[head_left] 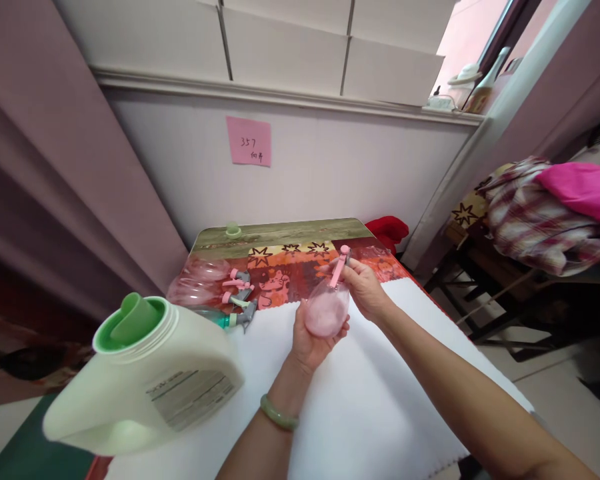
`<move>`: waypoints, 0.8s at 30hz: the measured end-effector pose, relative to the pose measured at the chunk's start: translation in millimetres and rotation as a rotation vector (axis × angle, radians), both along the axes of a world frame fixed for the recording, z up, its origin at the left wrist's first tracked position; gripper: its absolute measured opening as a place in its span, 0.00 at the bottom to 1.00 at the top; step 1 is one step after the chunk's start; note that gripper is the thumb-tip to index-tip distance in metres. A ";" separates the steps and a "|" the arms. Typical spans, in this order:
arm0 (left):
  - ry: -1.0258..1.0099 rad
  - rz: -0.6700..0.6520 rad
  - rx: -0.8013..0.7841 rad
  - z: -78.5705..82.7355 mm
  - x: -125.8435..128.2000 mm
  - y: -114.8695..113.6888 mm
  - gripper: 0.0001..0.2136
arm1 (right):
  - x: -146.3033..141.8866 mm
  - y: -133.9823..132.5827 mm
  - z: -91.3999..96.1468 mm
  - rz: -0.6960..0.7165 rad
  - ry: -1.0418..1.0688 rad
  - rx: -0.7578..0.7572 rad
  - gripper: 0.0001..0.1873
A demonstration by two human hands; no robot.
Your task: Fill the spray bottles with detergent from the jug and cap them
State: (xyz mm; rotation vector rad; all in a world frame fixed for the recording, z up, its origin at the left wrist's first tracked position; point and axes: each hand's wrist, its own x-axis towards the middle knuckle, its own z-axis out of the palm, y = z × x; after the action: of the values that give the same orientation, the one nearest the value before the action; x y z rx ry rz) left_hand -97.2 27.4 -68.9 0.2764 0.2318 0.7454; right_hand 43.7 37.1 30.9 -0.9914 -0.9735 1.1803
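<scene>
A pink see-through spray bottle [327, 309] is held up over the white cloth [360, 400], tilted slightly. My left hand [313, 343] cups its round body from below, fingers wrapped behind it. At the neck, my right hand [363, 283] grips the pink and grey spray head [340, 265], which sits at the bottle's mouth. Whether the head is fully screwed on cannot be made out. To the left stands a large pale green jug [195, 373], its green pouring spout [135, 323] uncovered.
Several pink spray bottles [200, 291] and a green one [215, 317] lie on their sides behind the jug. A green cap [233, 230] rests at the table's back edge. Right of the table, clothes [535, 217] are piled on a dark stand.
</scene>
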 end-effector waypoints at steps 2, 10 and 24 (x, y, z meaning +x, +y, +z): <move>-0.026 -0.160 -0.062 -2.2 -3.9 3.6 0.41 | -0.1 -1.8 3.5 0.081 -0.008 0.017 0.18; -0.071 -0.370 -0.086 -17.6 -9.5 12.0 0.48 | 9.9 -7.8 22.6 0.286 -0.039 0.042 0.17; 0.154 0.500 0.124 5.4 21.7 -10.1 0.38 | -10.5 21.6 -16.5 -0.289 0.113 -0.073 0.25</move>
State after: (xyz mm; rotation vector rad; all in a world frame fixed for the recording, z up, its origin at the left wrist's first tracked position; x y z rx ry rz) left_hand -75.4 17.3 -63.4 0.4015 0.4095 1.2380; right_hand 33.2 58.6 14.4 -1.0721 -0.6756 1.0227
